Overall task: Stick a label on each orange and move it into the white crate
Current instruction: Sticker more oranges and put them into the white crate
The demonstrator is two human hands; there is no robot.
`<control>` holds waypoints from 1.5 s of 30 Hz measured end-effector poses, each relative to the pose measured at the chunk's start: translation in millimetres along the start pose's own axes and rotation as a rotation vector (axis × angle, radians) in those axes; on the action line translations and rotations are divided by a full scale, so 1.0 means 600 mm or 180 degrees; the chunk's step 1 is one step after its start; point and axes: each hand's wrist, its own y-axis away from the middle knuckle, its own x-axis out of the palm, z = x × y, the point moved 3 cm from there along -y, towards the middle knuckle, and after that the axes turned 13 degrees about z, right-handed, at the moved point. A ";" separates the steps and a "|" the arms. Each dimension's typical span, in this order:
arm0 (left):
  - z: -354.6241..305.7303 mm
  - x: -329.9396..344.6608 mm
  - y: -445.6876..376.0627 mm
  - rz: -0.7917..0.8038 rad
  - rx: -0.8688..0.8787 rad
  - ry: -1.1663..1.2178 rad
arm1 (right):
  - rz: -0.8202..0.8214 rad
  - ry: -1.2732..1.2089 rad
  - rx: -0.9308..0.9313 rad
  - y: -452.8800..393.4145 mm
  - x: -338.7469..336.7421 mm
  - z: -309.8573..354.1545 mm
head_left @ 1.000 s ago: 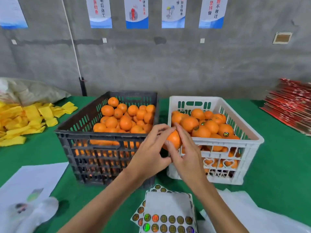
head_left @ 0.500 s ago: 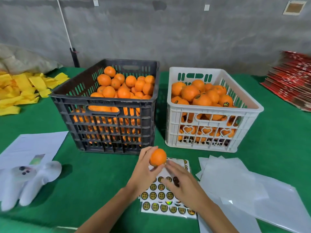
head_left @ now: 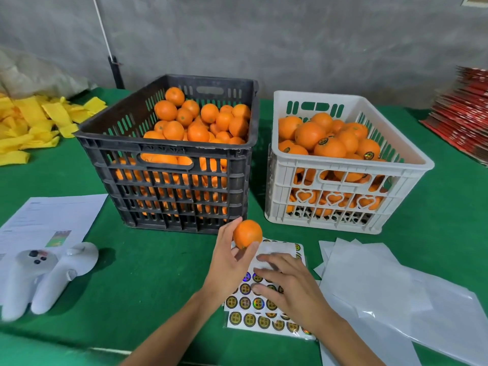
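My left hand (head_left: 229, 262) holds one orange (head_left: 247, 233) at its fingertips, just above the label sheet (head_left: 253, 303) on the green table. My right hand (head_left: 286, 285) lies over that sheet of round gold labels, fingers spread and reaching left across the stickers; whether a label is pinched I cannot tell. The black crate (head_left: 169, 186) at centre left is heaped with unlabelled oranges. To its right stands the white crate (head_left: 335, 215), holding several oranges that carry labels.
Two white hand controllers (head_left: 39, 276) lie at the left on printed paper (head_left: 55, 215). Used white backing sheets (head_left: 390, 294) spread at the right. Yellow foam sleeves (head_left: 29, 122) are piled far left, red flat cartons (head_left: 467, 107) far right.
The orange came down from the white crate's rim to just above the label sheet. My right hand left the orange and now lies on the stickers. The camera tilted downward.
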 end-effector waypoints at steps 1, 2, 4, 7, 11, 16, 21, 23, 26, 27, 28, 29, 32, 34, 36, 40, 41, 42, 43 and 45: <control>0.001 -0.001 0.000 -0.0026 0.0019 0.0022 | 0.0015 -0.0037 0.0028 0.000 0.002 -0.001; 0.002 -0.003 0.000 -0.0050 0.0038 0.0025 | 0.0032 -0.0058 0.0068 0.000 0.004 -0.002; 0.003 -0.005 0.000 -0.0095 0.0043 -0.0008 | 0.0095 -0.0111 0.0165 -0.003 0.008 -0.006; 0.006 -0.005 -0.002 -0.0108 0.0001 -0.0034 | 0.0124 -0.0206 0.0272 -0.006 0.010 -0.011; 0.009 -0.003 -0.003 -0.0080 0.0005 -0.0031 | -0.0087 -0.0342 0.0220 -0.016 -0.001 -0.015; 0.009 0.002 -0.005 0.0038 0.0010 -0.0037 | -0.0476 -0.0087 -0.0059 -0.021 -0.001 -0.014; 0.012 0.003 -0.006 0.0044 0.0001 -0.0057 | -0.0829 0.0322 -0.0432 -0.018 0.007 -0.018; 0.015 0.002 -0.008 0.0038 -0.0032 -0.0034 | -0.0882 0.0505 -0.0548 -0.018 0.011 -0.019; 0.013 0.000 -0.012 0.0030 -0.0051 -0.0085 | -0.0834 0.0701 -0.0685 -0.017 0.006 -0.009; 0.012 0.000 -0.012 0.0035 -0.0091 -0.0100 | -0.0804 0.0608 -0.0670 -0.015 0.002 -0.004; 0.011 0.001 -0.011 0.0046 -0.0128 -0.0112 | -0.0779 0.0334 -0.0596 -0.012 -0.003 0.002; 0.009 0.001 -0.010 0.0058 -0.0145 -0.0136 | -0.0755 -0.0147 -0.0441 -0.008 -0.011 0.006; 0.004 0.000 -0.007 0.0091 -0.0142 -0.0214 | -0.0863 -0.2005 0.0075 -0.007 -0.041 0.010; -0.003 0.001 -0.007 0.0129 -0.0089 -0.0251 | -0.1075 -0.2732 0.0188 -0.017 -0.067 0.013; -0.015 0.005 -0.007 0.0204 -0.0008 -0.0292 | -0.1104 -0.2943 0.0261 -0.033 -0.092 0.019; -0.053 0.010 -0.005 0.0192 0.0249 -0.0394 | -0.1196 -0.2604 0.0399 -0.052 -0.112 0.026; -0.065 0.011 -0.005 0.0148 0.0317 -0.0398 | -0.1271 -0.2498 0.0408 -0.052 -0.115 0.025; -0.077 0.013 -0.005 0.0114 0.0399 -0.0406 | -0.1343 -0.2400 0.0405 -0.052 -0.119 0.026; -0.092 0.016 -0.007 0.0111 0.0478 -0.0397 | -0.1405 -0.2342 0.0389 -0.051 -0.126 0.026; -0.123 0.022 -0.017 0.0169 0.0625 -0.0289 | -0.1518 -0.2506 0.0352 -0.051 -0.146 0.028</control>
